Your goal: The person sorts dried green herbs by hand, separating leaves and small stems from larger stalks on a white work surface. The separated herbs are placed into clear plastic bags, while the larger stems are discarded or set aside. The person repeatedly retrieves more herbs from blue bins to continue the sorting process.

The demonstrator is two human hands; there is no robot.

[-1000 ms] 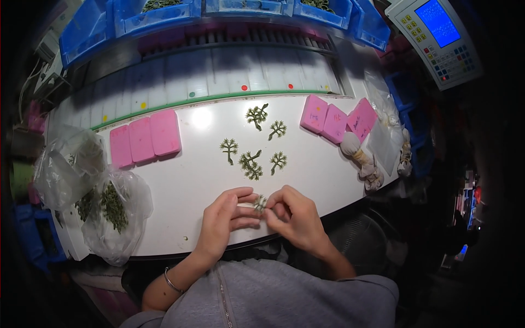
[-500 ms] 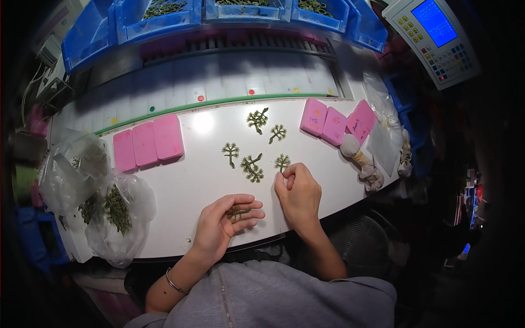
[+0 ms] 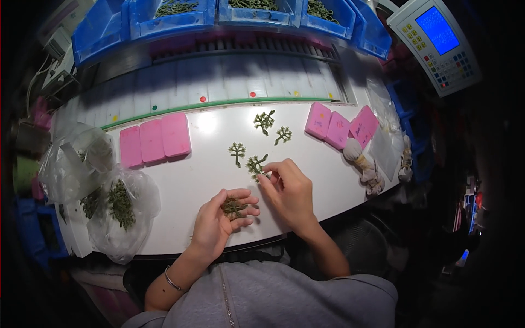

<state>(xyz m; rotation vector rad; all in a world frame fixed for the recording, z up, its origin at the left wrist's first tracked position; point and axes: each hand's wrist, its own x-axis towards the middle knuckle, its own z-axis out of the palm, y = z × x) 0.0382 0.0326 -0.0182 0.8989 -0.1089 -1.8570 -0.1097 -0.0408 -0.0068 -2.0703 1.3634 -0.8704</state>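
Note:
My left hand is palm up, fingers loosely curled, with small green branched pieces lying in it. They look like tiny trees. My right hand reaches to the table, thumb and forefinger brought together at the lower edge of a cluster of the same pieces. Its fingertips partly cover the lower piece of that cluster. Loose on the white table beyond lie a single branched piece, another farther right, and a larger clump at the back.
Pink blocks stand at left and right. Clear plastic bags with green pieces lie at left. A tied cloth bundle rests at right. Blue bins line the back; a keypad device stands at far right.
The branched piece under my right fingers has left the table, and more green shows in my left palm. My right hand has shifted left to the cluster.

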